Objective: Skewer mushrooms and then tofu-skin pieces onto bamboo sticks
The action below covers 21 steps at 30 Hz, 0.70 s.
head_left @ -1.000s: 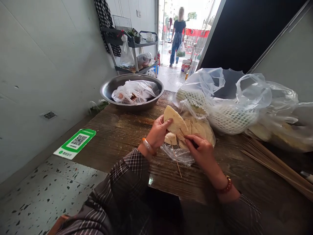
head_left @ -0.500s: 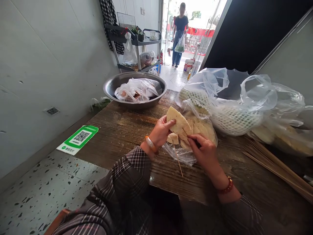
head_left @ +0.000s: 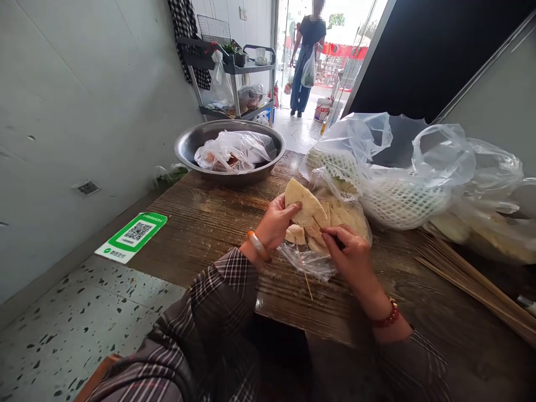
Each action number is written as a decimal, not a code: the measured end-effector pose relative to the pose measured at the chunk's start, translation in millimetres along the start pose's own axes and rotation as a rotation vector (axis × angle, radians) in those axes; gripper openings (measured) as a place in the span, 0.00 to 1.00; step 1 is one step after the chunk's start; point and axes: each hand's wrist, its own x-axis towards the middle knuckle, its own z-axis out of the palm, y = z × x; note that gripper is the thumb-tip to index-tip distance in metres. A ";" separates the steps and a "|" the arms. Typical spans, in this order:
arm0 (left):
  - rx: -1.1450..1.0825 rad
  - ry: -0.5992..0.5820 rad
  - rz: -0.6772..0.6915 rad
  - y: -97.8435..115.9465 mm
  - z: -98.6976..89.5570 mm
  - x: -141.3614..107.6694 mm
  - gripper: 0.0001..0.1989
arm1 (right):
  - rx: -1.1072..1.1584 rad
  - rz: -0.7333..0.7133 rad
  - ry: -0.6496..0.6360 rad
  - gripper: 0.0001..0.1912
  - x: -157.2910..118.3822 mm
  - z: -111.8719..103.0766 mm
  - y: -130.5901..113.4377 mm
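A pale, flat, wedge-shaped sheet (head_left: 305, 200) is pinched between the thumb and fingers of my left hand (head_left: 274, 222), tilted upright. My right hand (head_left: 349, 252) closes on a thin wooden stick (head_left: 317, 223), whose upper tip meets the lower right part of the sheet. Beneath and behind lie more pale sheets (head_left: 345, 216) on an open plastic bag (head_left: 312, 264). A second stick (head_left: 306, 279), its upper end in a small pale piece (head_left: 295, 234), rests on the bag and reaches onto the wooden table (head_left: 205, 215).
A metal basin (head_left: 230, 175) holding a plastic bag stands at the back. Full plastic bags (head_left: 402, 195) line the back right, with a bundle of sticks (head_left: 477, 279) before them. A green QR card (head_left: 133, 237) lies left. A person (head_left: 307, 56) is at the doorway.
The person at the doorway has come a little closer, and the carried bag has swung. My hands, the sheet and the stick hold nearly the same position.
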 end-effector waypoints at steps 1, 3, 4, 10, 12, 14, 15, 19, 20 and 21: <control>-0.005 -0.005 -0.004 0.0 0.1 -0.1 0.25 | 0.004 0.001 0.001 0.08 0.0 0.1 0.6; -0.016 -0.015 -0.012 -0.2 0.8 -0.3 0.26 | 0.015 0.001 0.003 0.08 0.1 0.3 1.3; -0.021 -0.017 -0.014 -0.5 1.2 -0.5 0.26 | 0.020 0.000 0.004 0.08 0.2 0.3 1.4; -0.031 -0.040 -0.011 -3.5 4.0 -1.5 0.26 | 0.033 0.052 0.018 0.08 1.2 0.1 -1.3; -0.020 -0.047 0.002 -3.9 4.1 -1.1 0.26 | 0.036 0.117 0.026 0.08 1.3 0.2 -1.4; -0.007 -0.059 0.010 -4.2 4.0 -0.4 0.26 | 0.051 0.180 0.038 0.08 1.1 0.7 -1.2; 0.000 -0.065 0.011 -4.4 4.1 0.0 0.26 | 0.063 0.203 0.042 0.09 1.0 1.1 -1.1; 0.014 -0.073 0.012 -5.8 5.3 0.3 0.25 | 0.157 0.300 0.055 0.10 1.5 2.8 -2.0; 0.015 -0.073 0.011 -6.1 5.8 0.0 0.25 | 0.179 0.325 0.063 0.10 1.9 3.0 -2.1; 0.015 -0.074 0.009 -6.3 6.3 -0.3 0.25 | 0.195 0.347 0.071 0.11 2.4 3.2 -2.2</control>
